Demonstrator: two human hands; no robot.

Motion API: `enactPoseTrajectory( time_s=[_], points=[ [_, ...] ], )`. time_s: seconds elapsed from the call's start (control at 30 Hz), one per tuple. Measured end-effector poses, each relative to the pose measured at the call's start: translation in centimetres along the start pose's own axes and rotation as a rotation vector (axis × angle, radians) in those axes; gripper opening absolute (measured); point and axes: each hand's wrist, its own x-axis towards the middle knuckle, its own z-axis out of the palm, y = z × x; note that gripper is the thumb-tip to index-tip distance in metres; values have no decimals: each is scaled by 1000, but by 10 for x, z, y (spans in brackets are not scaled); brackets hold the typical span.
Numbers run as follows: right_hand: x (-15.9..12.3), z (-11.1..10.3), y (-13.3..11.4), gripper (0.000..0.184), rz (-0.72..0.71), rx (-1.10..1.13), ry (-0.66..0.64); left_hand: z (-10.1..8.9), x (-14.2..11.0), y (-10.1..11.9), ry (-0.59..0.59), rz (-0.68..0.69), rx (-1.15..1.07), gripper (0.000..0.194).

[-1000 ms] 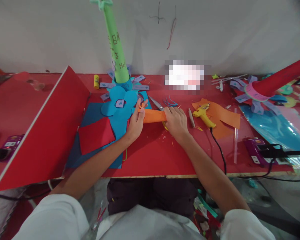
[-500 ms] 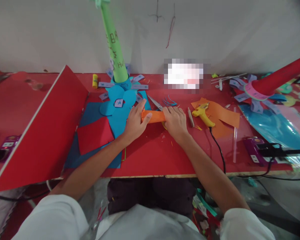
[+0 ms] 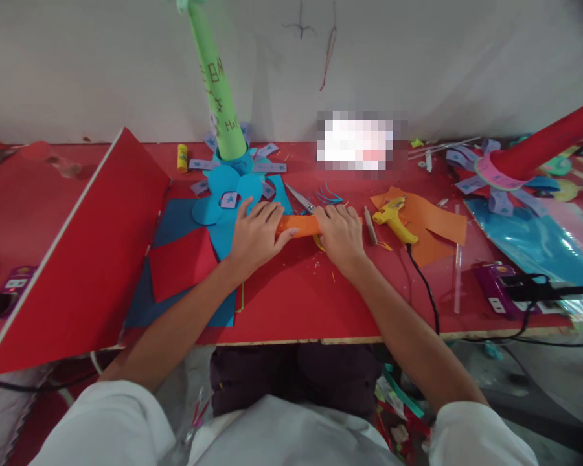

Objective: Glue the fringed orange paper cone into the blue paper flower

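A narrow orange piece of paper (image 3: 301, 225), folded or rolled, lies crosswise between my hands at the middle of the red table. My left hand (image 3: 257, 234) covers its left end, fingers bent over the top and thumb along its lower edge. Over the right end, my right hand (image 3: 341, 234) grips with fingers curled down. The scissors (image 3: 300, 199) lie just behind the paper, blades pointing back left; their yellow handle is partly hidden by my right hand. Blue cut paper (image 3: 223, 226) sits beside my left hand.
A yellow glue gun (image 3: 392, 219) rests on orange sheets (image 3: 440, 226), its cord running off the front edge. At left stands a red folded board (image 3: 92, 252). A tall green paper tube (image 3: 221, 97) rises behind; a red cone (image 3: 548, 145) and purple power strip (image 3: 495, 291) are right.
My left hand has shifted slightly left and flattened, its fingers now bent over the orange paper instead of pointing up. My right hand has stayed nearly in place.
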Motion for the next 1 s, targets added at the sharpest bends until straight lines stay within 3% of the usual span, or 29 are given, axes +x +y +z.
enactPoseTrajectory(
  time_s=[0.37, 0.6, 0.77, 1.0],
  points=[
    [-1, 3, 0, 38, -8, -21, 23, 2, -2, 7, -39, 97, 76, 81],
    [-3, 0, -4, 34, -23, -38, 11, -2, 0, 10, -113, 116, 159, 83],
    [-5, -3, -9, 34, -27, -28, -7, -8, 1, 15, -145, 100, 180, 70],
    [-6, -4, -12, 35, -38, -23, -15, 1, -4, 20, -123, 82, 98, 74]
  ],
)
